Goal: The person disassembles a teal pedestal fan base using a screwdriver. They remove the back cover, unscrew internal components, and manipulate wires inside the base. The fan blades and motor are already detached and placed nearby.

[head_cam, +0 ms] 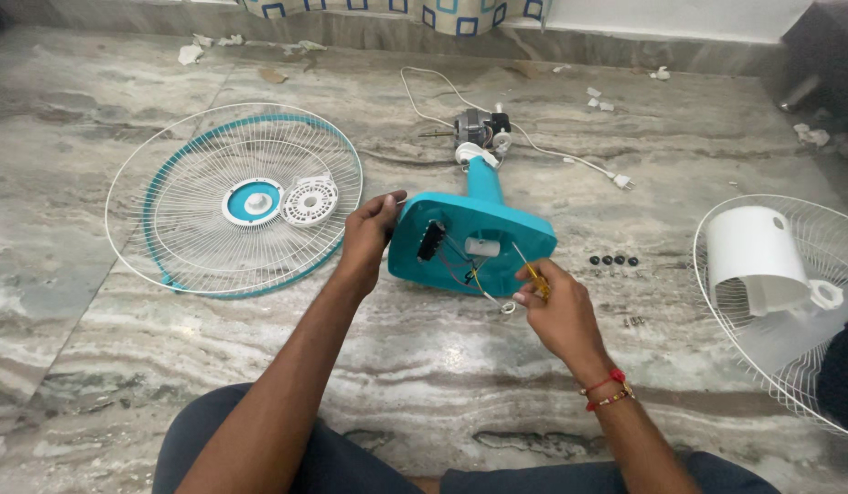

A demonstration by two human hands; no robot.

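A teal fan base (497, 240) lies tipped on the marble floor with its open underside facing me, showing a black switch block, wires and a white part. My left hand (371, 236) grips the base's left rim. My right hand (550, 306) holds a yellow-handled screwdriver (531, 269), its metal tip pointing into the underside. The base's neck leads up to the bare fan motor (477, 128) lying on the floor behind it.
A white and teal fan grille (168, 210) with a small round white cover lies at the left. Another grille (799, 357) carrying a white motor cover (757, 256) lies at the right. Several black rubber feet (614, 261), small screws (634, 321) and a white power cord (570, 157) are nearby.
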